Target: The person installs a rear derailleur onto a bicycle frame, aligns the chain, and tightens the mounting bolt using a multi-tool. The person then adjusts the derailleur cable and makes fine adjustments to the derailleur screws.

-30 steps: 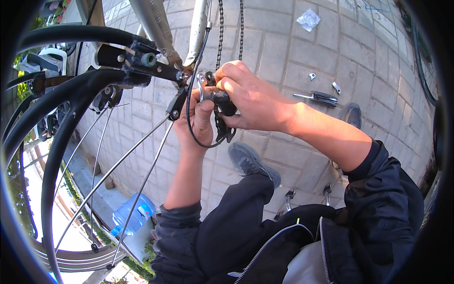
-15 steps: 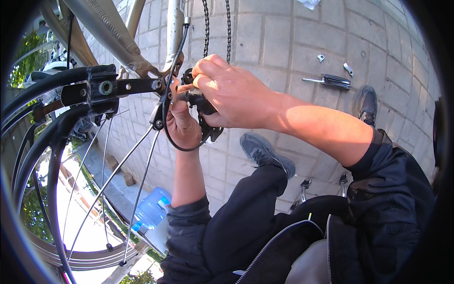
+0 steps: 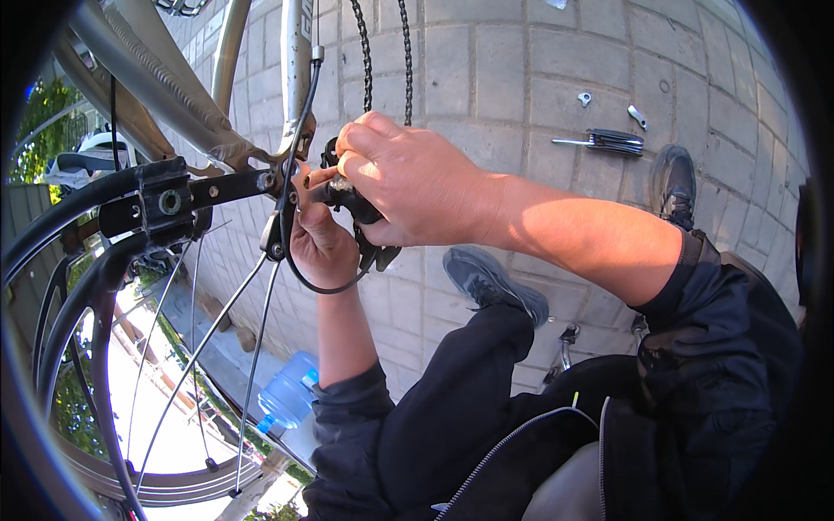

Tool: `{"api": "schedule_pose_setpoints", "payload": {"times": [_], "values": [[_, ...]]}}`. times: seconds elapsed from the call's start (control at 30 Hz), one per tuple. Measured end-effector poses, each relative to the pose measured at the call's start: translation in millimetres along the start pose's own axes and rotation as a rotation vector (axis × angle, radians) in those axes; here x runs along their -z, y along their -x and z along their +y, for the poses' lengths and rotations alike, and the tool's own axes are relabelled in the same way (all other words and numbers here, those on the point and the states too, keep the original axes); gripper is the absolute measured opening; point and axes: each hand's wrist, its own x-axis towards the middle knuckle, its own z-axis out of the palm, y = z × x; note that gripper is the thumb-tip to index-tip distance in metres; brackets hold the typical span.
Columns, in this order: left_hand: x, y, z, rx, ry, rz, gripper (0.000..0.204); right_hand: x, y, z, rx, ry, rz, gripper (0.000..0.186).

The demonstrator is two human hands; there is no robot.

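Note:
At the rear end of a silver bicycle frame (image 3: 165, 78), both my hands are close together. My right hand (image 3: 426, 187) is closed round a black rear derailleur (image 3: 352, 204), its fingers bent over the top and the thumb below. From underneath, my left hand (image 3: 326, 252) reaches up beside it, thumb pressed near the frame end. Its other fingers are mostly hidden, and what they pinch cannot be made out. A black cable housing (image 3: 304, 113) comes down the frame tube and loops round my left hand. Above my right hand, two runs of chain (image 3: 364, 61) stretch away.
A folding multi-tool (image 3: 617, 141) with one bit out lies on the paving (image 3: 495, 69), near a small metal piece (image 3: 585, 100) and another slim one (image 3: 638, 117). Spokes and a wheel rim (image 3: 182, 488) fill the left. A blue water jug (image 3: 289, 395) stands lower left.
The bicycle and both hands appear slightly farther left and a little lower in view. My right hand keeps its grip on the derailleur, and my left hand stays beneath it.

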Motion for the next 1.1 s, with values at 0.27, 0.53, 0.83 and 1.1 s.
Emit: {"api": "schedule_pose_setpoints", "payload": {"times": [0.27,0.53,0.83,1.1], "values": [[-6,-6,-5,-0.161,0.008,0.092,0.056,-4,0,-1,-0.015,-0.022,0.017,0.041],[-7,-6,5,-0.152,0.069,0.073,0.045,-8,-1,-1,-0.007,-0.042,0.067,0.038],[1,-5,7,-0.152,-0.042,0.056,0.039,-15,0,-2,-0.01,-0.069,0.171,0.028],[2,-7,12,-0.174,-0.098,0.057,0.037,-14,1,-10,-0.089,-0.044,0.177,0.03]]}}
